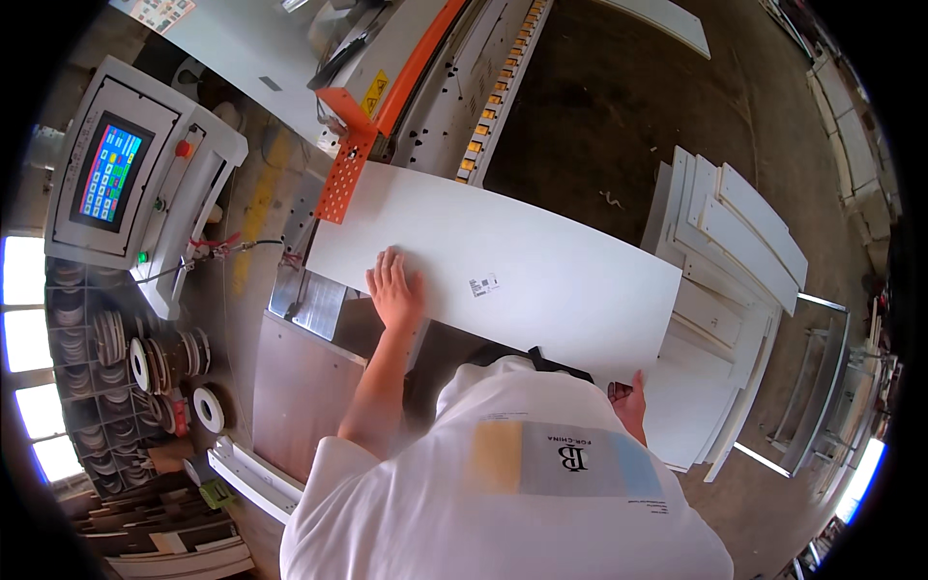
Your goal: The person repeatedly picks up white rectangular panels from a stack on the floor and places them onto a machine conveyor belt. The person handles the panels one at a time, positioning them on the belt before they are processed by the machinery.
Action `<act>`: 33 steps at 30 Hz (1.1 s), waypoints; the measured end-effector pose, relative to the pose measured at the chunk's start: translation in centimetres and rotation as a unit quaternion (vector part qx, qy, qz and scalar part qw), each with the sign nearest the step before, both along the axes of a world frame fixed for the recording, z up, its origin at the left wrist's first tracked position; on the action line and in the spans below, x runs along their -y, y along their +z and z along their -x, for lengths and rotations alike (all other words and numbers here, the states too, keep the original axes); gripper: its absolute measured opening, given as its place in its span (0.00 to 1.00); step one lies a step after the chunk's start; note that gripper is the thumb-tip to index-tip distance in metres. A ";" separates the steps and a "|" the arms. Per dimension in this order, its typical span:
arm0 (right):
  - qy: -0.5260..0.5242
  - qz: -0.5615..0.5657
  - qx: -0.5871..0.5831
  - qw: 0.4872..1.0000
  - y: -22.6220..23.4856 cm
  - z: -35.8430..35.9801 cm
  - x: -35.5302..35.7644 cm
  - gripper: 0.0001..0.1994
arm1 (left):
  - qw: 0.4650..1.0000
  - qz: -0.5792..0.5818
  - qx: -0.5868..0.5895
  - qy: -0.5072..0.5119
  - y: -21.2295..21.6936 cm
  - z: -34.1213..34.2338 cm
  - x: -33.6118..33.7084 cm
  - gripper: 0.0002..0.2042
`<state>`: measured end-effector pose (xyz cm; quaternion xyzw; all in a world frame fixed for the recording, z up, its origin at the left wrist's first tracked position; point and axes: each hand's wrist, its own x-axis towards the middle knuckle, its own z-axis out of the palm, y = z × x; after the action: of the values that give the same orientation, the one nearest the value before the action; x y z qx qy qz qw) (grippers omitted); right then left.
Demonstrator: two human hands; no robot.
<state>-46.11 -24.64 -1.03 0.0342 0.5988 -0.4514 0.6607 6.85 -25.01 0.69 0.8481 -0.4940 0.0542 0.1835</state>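
A long white panel [561, 271] lies across the front of an edge-banding machine [435, 106], its far left end beside a perforated orange guard [345, 179]. A small printed label [483, 284] is stuck near the middle of its top face. My left hand [394, 290] rests flat on the panel toward its left end, fingers stretched out and slightly apart. At the near right corner, my right hand [631, 404] grips the panel's edge with the thumb up and the fingers curled, partly shaded.
Stacked white boards [720, 261] stand to my right, close to the panel's end. A control console [126, 164] with a lit screen is at the left. Below it are rolls of edge banding [145, 365] on a rack. A metal-framed cart [812, 387] stands far right.
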 end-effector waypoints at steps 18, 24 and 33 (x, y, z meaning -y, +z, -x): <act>-0.043 0.084 0.018 0.995 -0.8 -3.5 8.8 0.21 | 0.995 0.096 0.023 -0.018 -1.2 -3.2 9.5 0.18; -0.069 0.072 0.024 0.995 -2.2 -3.8 15.0 0.20 | 0.990 0.107 0.032 -0.090 -2.5 -4.3 14.9 0.17; 0.130 0.058 -0.102 0.985 -4.6 3.7 16.1 0.28 | 0.880 0.070 -0.410 -0.228 -1.2 16.2 14.4 0.06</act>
<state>-49.85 -40.78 -5.62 -0.1285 0.6354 -0.3962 0.6502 -9.33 -39.37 -0.52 0.6432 -0.5497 -0.3067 0.4360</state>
